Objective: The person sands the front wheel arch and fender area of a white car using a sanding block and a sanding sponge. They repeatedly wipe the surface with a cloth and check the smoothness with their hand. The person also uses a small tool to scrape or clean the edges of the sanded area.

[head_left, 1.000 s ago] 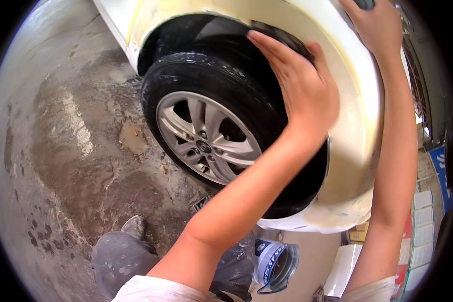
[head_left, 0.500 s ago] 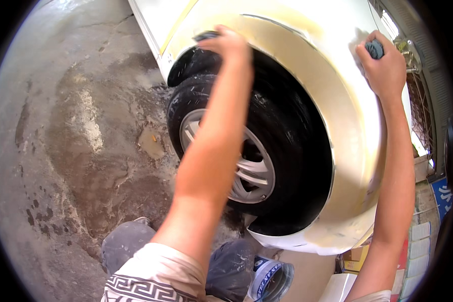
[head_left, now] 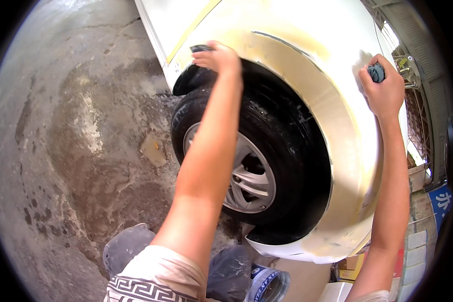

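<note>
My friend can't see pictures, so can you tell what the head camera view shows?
A person's left hand presses a dark pad against the edge of a pale car's wheel arch, above a black tyre with a silver wheel. The right hand rests on the car body, its fingers closed around a grey cloth, over stained concrete floor.

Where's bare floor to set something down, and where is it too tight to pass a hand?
Bare concrete floor lies left of the tyre, out to the picture's edge. The stretch between the knees and the tyre is narrow. Tight spots: the wheel arch, where the left hand works, and around the bucket below the bumper.
</note>
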`<control>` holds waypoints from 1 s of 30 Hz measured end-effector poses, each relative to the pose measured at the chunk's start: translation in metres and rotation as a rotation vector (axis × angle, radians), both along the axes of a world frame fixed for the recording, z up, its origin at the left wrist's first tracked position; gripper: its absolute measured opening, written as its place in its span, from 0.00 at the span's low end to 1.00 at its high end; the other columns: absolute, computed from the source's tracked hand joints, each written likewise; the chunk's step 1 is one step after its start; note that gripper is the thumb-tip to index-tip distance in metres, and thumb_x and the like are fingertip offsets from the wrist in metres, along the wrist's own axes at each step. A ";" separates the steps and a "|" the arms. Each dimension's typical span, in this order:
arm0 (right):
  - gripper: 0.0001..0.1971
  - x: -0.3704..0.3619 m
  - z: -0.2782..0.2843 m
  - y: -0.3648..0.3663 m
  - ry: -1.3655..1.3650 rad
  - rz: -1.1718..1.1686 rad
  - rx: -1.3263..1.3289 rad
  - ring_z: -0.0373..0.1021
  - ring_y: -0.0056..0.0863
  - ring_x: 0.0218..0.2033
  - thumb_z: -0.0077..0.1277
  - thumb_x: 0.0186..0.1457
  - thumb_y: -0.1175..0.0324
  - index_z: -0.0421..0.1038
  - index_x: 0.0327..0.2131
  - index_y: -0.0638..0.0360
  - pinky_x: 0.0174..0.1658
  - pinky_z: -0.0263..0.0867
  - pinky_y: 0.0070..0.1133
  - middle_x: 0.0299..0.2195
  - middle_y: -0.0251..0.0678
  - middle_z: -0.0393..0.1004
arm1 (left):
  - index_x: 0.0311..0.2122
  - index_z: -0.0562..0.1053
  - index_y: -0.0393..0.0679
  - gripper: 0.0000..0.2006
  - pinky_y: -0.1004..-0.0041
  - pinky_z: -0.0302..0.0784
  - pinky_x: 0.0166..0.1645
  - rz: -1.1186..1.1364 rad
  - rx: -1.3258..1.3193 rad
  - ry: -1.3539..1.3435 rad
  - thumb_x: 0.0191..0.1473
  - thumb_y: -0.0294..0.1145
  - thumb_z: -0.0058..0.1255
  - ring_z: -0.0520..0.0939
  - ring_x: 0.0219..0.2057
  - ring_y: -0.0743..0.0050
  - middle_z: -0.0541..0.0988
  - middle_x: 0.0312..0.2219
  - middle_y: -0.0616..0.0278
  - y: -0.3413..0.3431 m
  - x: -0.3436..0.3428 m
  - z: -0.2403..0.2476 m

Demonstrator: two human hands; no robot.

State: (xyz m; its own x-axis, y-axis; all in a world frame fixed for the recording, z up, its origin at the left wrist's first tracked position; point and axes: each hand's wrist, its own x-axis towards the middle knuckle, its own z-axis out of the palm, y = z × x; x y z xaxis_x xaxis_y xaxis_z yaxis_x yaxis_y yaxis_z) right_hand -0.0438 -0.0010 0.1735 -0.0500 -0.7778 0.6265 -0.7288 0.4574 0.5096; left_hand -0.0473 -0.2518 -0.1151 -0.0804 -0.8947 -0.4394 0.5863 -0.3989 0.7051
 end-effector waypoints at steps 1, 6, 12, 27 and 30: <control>0.12 0.000 0.000 -0.001 0.014 -0.005 -0.005 0.77 0.34 0.26 0.65 0.52 0.57 0.78 0.34 0.51 0.31 0.71 0.31 0.25 0.35 0.80 | 0.74 0.28 0.20 0.46 0.47 0.28 0.81 0.067 -0.107 0.071 0.77 0.50 0.34 0.27 0.79 0.29 0.24 0.75 0.21 0.036 0.000 0.015; 0.11 0.002 -0.002 0.000 0.004 -0.035 -0.017 0.76 0.33 0.26 0.65 0.53 0.59 0.77 0.33 0.52 0.32 0.70 0.31 0.25 0.35 0.80 | 0.74 0.22 0.24 0.44 0.45 0.26 0.80 -0.037 -0.511 0.197 0.79 0.47 0.32 0.21 0.77 0.28 0.16 0.74 0.25 0.156 0.015 0.077; 0.11 0.001 0.000 0.002 -0.015 0.016 0.009 0.76 0.33 0.27 0.65 0.53 0.59 0.77 0.34 0.52 0.32 0.70 0.29 0.26 0.35 0.79 | 0.75 0.24 0.25 0.43 0.51 0.32 0.82 0.055 0.044 0.251 0.79 0.48 0.30 0.24 0.78 0.30 0.17 0.74 0.26 -0.002 -0.003 0.000; 0.13 -0.010 0.003 0.004 0.022 0.027 -0.001 0.77 0.40 0.30 0.64 0.53 0.56 0.78 0.39 0.51 0.38 0.72 0.31 0.29 0.37 0.80 | 0.77 0.25 0.29 0.44 0.48 0.35 0.82 0.091 0.131 0.087 0.78 0.52 0.32 0.28 0.79 0.31 0.20 0.76 0.31 -0.033 -0.013 -0.030; 0.13 -0.011 0.002 0.004 -0.012 -0.020 -0.010 0.77 0.40 0.31 0.64 0.53 0.57 0.79 0.39 0.51 0.38 0.72 0.31 0.30 0.38 0.80 | 0.78 0.30 0.31 0.43 0.45 0.41 0.81 0.082 -0.021 0.054 0.77 0.57 0.25 0.36 0.80 0.36 0.29 0.78 0.33 0.014 -0.016 -0.002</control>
